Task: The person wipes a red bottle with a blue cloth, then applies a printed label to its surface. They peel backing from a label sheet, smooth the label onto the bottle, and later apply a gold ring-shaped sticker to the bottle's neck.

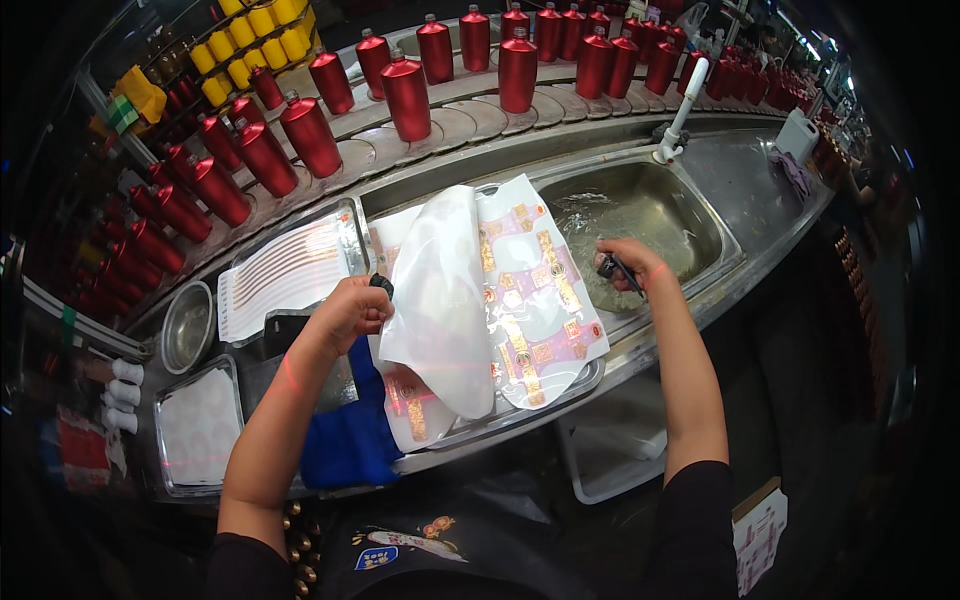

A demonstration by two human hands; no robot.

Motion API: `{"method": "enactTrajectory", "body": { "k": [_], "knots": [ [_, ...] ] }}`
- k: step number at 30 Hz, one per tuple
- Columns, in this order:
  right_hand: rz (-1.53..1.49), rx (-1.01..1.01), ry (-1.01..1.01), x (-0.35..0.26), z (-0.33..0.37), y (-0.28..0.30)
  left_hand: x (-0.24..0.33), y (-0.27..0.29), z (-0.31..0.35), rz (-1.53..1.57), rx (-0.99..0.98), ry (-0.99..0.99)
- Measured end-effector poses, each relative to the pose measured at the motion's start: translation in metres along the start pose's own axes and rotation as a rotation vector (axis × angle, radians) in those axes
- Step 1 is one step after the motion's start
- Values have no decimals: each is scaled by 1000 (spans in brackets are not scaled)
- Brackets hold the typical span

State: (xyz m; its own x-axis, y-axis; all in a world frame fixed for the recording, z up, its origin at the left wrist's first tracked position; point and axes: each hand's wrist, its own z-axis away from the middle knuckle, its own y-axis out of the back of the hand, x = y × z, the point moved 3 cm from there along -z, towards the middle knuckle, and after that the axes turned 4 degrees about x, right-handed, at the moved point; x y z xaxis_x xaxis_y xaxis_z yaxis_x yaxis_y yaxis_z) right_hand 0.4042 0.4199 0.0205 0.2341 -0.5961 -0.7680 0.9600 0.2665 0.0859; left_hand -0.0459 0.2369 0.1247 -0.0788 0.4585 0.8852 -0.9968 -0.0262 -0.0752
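At the centre of the frame, a smooth, glossy white sheet (440, 300) curls into a broad fold over printed sheets (543, 300) patterned in pink and gold, hiding their middle. The left hand (352, 308), left of centre, pinches the white sheet's left edge between its fingertips; the right hand (628, 268), right of centre, is closed around one slim dark tool (627, 272) in front of the sink. Each hand has something black at a finger. The table (745, 165) is metal, with one rectangular steel sink (712, 225) holding clear, rippled water and one white tap (685, 105) at its far edge. Left of centre lie one round metal bowl (187, 328), one sheet with brown stripes (285, 280), one shallow tray (163, 440) bearing a pale sheet (203, 425), and one crumpled blue cloth (350, 440), partly covered by the printed sheets. The left forearm crosses in front of this area. Shiny red bottles (405, 100) with narrow necks line the top and upper left, overlapping too much to count; yellow cylinders (240, 72) stand behind them. One pale plastic bin (600, 455) sits below the table edge, lower right of centre.
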Motion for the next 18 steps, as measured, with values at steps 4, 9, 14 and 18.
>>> {"method": "enactTrajectory", "body": {
  "k": [4, 9, 14, 18],
  "knots": [
    [76, -385, 342, -84, 54, -101, -5, -13, -2, 16, 22, 5],
    [135, -223, 553, -132, 42, -201, -9, -28, 1, -51, -11, -34],
    [437, 504, 815, -109, -1, -110, -11, -18, 5, 36, 10, -41],
    [655, 1125, 488, -30, -13, -8, -11, -8, 6, 36, -8, -17]
  ]
}}
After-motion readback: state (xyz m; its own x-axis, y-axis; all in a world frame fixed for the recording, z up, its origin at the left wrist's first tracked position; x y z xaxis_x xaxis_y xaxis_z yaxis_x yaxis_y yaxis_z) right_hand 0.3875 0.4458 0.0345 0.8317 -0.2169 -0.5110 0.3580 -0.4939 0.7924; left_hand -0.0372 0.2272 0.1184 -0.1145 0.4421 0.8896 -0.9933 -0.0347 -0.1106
